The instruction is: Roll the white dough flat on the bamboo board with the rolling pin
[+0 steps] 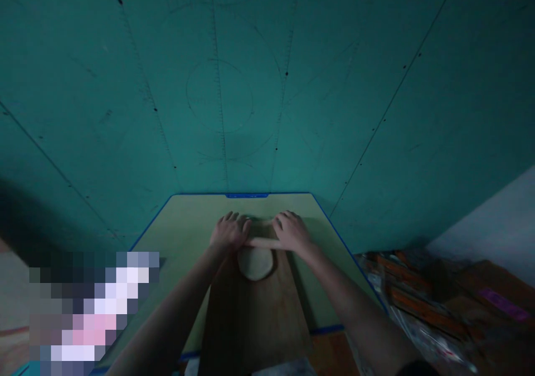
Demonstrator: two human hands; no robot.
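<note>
A pale wooden rolling pin [264,243] lies crosswise over the far part of a wooden board [259,320]. My left hand [231,230] is curled over its left end, and my right hand [291,231] is closed over the right end. Just on the near side of the pin, a round, flattened piece of dough [256,263] rests on the board. Its far edge meets the pin or lies just beneath it; I cannot tell which. The fingers partly cover both ends of the pin.
Under the board stands a pale yellow table [167,248] with a blue edge, set against a green wall [259,97] with pencil marks. Cardboard boxes and plastic wrapping [434,309] lie to the right. A blurred-out patch hides the lower left.
</note>
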